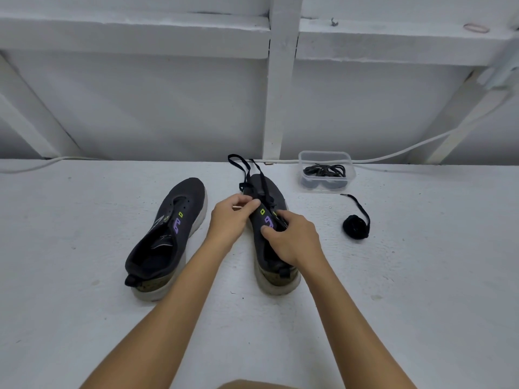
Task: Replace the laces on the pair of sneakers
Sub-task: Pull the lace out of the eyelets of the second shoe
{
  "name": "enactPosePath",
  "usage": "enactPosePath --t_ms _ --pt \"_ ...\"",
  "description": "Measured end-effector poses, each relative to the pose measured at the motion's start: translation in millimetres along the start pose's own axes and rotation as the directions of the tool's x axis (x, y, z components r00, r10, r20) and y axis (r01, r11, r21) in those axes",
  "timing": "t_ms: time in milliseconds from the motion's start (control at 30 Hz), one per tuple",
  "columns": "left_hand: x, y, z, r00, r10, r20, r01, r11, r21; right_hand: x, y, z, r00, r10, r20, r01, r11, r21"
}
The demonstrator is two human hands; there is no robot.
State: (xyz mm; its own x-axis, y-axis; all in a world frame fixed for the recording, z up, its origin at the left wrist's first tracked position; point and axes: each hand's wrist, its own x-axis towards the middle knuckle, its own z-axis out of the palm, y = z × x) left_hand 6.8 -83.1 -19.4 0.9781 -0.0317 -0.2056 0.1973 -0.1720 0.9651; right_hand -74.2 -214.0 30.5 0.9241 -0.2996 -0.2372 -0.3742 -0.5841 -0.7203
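Note:
Two dark sneakers with white soles stand side by side, toes away from me. The left sneaker (171, 234) has bare eyelets and no lace. The right sneaker (271, 265) carries a black lace (244, 167) threaded near the toe, its ends trailing beyond the toe. My left hand (229, 220) pinches the lace at the sneaker's left eyelet row. My right hand (292, 240) rests on the sneaker's throat, fingers pinching at the right eyelets; what they hold is hidden. A coiled black lace (356, 226) lies to the right.
A clear plastic box (325, 158) holding tangled black laces stands at the back right against the white wall. A white cable (407, 148) runs along the wall's foot. The surface is white painted board.

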Motion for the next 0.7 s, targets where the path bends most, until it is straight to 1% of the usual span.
enactPosePath --t_ms 67,167,200,233,333,467,533,600,700 --pt "3 1 0 0.998 0.019 -0.052 -0.018 1.0 0.007 0 0 0 1.0 0.0 0.0 0.0 1.0 0.012" --pt "2 6 2 0.993 -0.058 -0.106 0.035 0.978 -0.208 0 1 -1 1.0 0.003 -0.003 -0.002 0.999 0.041" --pt "1 5 4 0.99 -0.081 -0.113 0.049 0.964 -0.261 0 1 -2 1.0 0.004 -0.005 -0.004 0.999 0.049" --pt "0 4 6 0.988 -0.091 -0.123 0.053 0.958 -0.281 0 1 -2 1.0 0.004 -0.003 -0.004 0.999 0.052" --pt "0 6 8 0.989 -0.088 -0.117 0.052 0.958 -0.282 0 2 0 1.0 -0.004 0.019 0.003 0.998 0.063" --pt "1 11 6 0.994 -0.08 -0.071 0.06 0.967 -0.247 10 3 -14 0.997 0.043 0.062 -0.052 0.988 0.146" --pt "2 10 5 0.994 -0.09 -0.061 0.072 0.965 -0.251 20 3 -20 1.0 -0.004 0.031 0.002 0.996 0.088" --pt "4 8 6 0.994 -0.099 -0.052 0.082 0.963 -0.257 31 1 -22 0.994 -0.105 -0.011 0.106 0.994 0.015" --pt "5 8 6 0.995 -0.095 -0.042 0.082 0.965 -0.249 47 -3 -17 0.98 -0.197 0.038 0.2 0.976 -0.09"
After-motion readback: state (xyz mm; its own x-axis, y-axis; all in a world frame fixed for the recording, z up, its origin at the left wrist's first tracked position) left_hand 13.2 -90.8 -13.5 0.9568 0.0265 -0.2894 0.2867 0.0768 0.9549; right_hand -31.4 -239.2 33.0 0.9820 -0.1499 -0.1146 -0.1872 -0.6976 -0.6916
